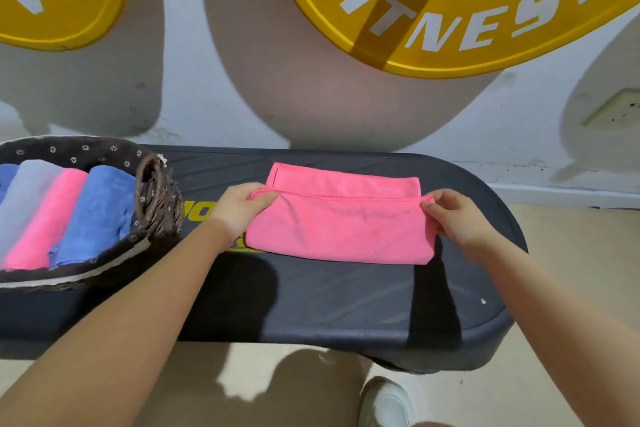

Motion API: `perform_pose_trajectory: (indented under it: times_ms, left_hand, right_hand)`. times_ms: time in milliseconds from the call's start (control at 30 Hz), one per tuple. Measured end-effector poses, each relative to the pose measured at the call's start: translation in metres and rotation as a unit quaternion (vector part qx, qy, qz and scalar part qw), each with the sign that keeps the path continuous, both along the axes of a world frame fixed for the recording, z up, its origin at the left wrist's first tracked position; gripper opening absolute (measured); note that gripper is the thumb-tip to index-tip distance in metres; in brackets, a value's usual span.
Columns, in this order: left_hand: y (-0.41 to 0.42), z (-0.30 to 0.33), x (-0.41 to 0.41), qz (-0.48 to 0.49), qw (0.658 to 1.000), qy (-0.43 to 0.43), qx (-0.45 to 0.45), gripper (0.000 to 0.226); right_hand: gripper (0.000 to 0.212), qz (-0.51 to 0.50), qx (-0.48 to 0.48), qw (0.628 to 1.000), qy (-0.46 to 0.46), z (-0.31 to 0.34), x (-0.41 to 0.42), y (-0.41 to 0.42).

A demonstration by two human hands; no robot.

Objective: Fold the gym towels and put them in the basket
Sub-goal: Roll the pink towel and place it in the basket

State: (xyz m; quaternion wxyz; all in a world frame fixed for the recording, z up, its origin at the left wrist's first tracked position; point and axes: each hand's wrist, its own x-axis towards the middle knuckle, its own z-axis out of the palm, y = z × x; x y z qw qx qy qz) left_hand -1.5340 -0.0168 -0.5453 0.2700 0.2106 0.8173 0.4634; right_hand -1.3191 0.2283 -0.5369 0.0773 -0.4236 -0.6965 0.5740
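Hands pinching pink towel (341, 225) corners, left hand (242, 208), right hand (453, 215), seemingly mid-fold

Black bench (339, 302) (towel (341, 229), basket (156, 204))

— What do I have on the desk (346, 305)?
— A pink towel (341, 229), folded over, lying flat. The wicker basket (157, 204) at the left holds rolled blue, grey and pink towels (65, 215) side by side.
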Motion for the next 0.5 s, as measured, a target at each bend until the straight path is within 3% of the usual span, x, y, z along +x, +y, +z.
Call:
perform_pose_trajectory:
  times_ms: [100,200,267,500]
  left_hand:
    - [0.024,-0.011,-0.016,0.031,0.999,-0.002,-0.014,0.008]
    - [0.043,-0.025,-0.033,0.041,0.997,0.031,-0.055,0.022]
    - [0.053,-0.032,-0.042,0.039,0.992,0.080,-0.093,0.027]
    - [0.075,-0.046,-0.059,-0.027,0.947,0.241,-0.209,0.032]
  right_hand:
    - [0.015,0.059,0.028,0.998,0.008,-0.010,-0.015,0.018]
    - [0.012,0.138,0.171,0.974,-0.052,-0.017,-0.028,0.034]
    - [0.009,0.139,0.249,0.955,-0.085,-0.021,-0.036,0.044]
    - [0.016,0.109,0.282,0.936,-0.180,-0.033,-0.058,0.060]
